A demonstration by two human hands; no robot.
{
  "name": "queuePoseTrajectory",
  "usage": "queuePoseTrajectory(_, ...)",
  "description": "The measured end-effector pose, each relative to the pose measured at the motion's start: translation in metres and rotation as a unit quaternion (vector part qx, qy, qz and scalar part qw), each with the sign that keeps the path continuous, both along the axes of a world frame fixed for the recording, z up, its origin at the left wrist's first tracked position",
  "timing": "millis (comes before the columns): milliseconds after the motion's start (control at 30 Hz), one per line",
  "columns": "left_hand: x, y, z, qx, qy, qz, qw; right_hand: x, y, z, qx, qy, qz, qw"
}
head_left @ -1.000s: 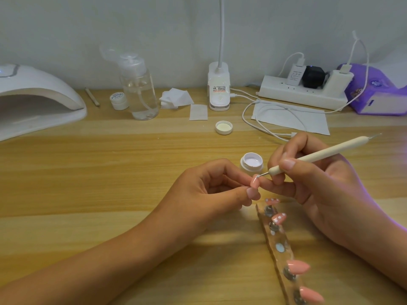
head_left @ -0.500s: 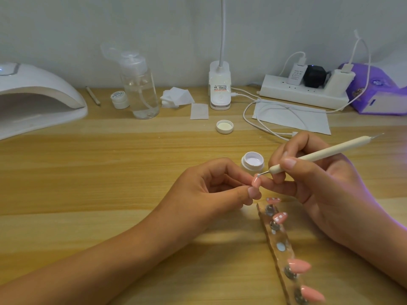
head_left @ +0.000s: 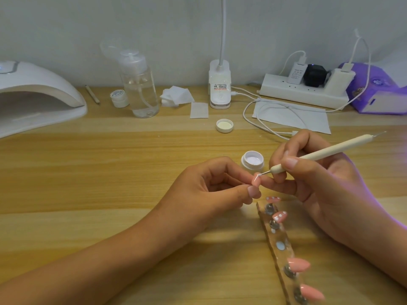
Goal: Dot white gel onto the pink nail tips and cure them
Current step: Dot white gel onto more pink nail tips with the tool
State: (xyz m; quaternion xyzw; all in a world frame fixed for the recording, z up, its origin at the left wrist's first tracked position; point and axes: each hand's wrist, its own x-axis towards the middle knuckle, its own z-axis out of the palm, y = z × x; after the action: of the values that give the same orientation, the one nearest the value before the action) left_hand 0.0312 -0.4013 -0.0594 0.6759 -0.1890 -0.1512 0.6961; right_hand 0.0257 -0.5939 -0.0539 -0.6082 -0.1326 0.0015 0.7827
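My left hand [head_left: 211, 186] pinches a pink nail tip [head_left: 322, 180] between thumb and forefinger. My right hand [head_left: 319, 183] grips a white dotting pen [head_left: 319, 155], and its metal point touches the top of that tip. Just behind the fingers stands an open pot of white gel [head_left: 252, 160]. A clear holder strip [head_left: 278, 245] runs toward me at lower right; two pink tips [head_left: 279, 216] at its far end carry white dots, one socket is bare, and two plain pink tips [head_left: 298, 264] sit nearer me.
A white curing lamp [head_left: 33, 95] stands at the far left. Along the back wall are a pump bottle [head_left: 138, 84], a small jar [head_left: 119, 97], wipes [head_left: 176, 96], a clip lamp base [head_left: 219, 89], a power strip [head_left: 304, 91] with cables and a purple box [head_left: 378, 91]. The pot's lid [head_left: 224, 125] lies mid-table.
Both hands stay almost where they were. The pen's point has shifted slightly on the held nail tip.
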Motion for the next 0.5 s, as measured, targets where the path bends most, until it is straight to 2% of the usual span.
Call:
queuePoseTrajectory(200, 0.0, 0.001, 0.001, -0.009, -0.003, -0.01, 1.0, 0.003, -0.002, 0.0, 0.027, -0.037, 0.011, 0.999)
queuePoseTrajectory(300, 0.0, 0.001, 0.001, -0.012, 0.001, -0.012, 1.0, 0.009, -0.004, -0.002, 0.004, -0.063, -0.05, 0.997)
queuePoseTrajectory(367, 0.0, 0.001, 0.002, -0.014, 0.005, -0.011, 1.0, 0.015, -0.008, -0.002, -0.031, -0.075, -0.098, 0.992)
queuePoseTrajectory(500, 0.001, 0.001, 0.001, -0.018, 0.01, -0.011, 1.0, 0.021, -0.013, -0.001, -0.181, -0.11, -0.154, 0.965)
